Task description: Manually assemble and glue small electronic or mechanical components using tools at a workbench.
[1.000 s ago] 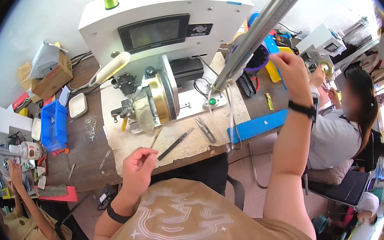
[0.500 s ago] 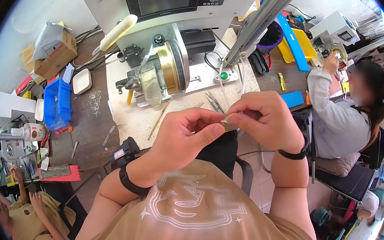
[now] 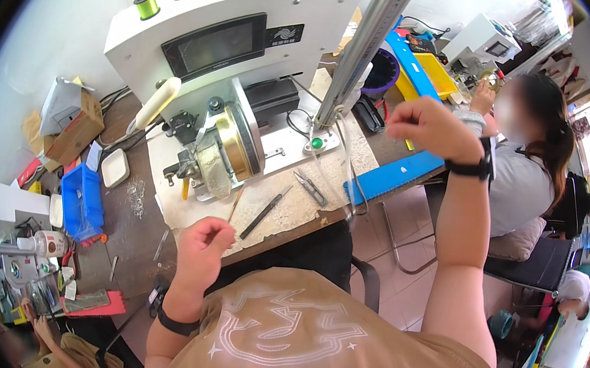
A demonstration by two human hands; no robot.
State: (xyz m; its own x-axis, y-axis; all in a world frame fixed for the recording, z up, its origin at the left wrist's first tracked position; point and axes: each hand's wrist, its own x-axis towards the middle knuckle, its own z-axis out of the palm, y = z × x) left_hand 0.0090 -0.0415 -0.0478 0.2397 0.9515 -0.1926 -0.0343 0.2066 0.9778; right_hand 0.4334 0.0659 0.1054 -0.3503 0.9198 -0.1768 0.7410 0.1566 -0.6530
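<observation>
My left hand [image 3: 200,253] is closed, fingers curled with the thumb against them, above the front edge of the workbench. Far to the right and higher up, my right hand [image 3: 436,130] is closed in a pinch above the long blue strip [image 3: 396,178]. Whatever either hand's fingers hold is hidden or too small to make out. Between the hands, on the pale worn sheet [image 3: 288,215], lie a black pen-shaped tool [image 3: 264,213] and metal snips or tweezers [image 3: 311,188]. Behind them stands a white machine [image 3: 137,45] with a brass-coloured wheel [image 3: 232,141].
A metal post [image 3: 355,54] rises right of the machine, with a loose clear tube near it. Left on the bench are a blue bin [image 3: 81,197], a white dish [image 3: 115,167] and a cardboard box [image 3: 74,128]. A co-worker [image 3: 530,173] sits at the right.
My hands, pinched together at the middle before, have parted: the left went down and left, the right up and right. The view has shifted, revealing the black tool and more of the blue strip.
</observation>
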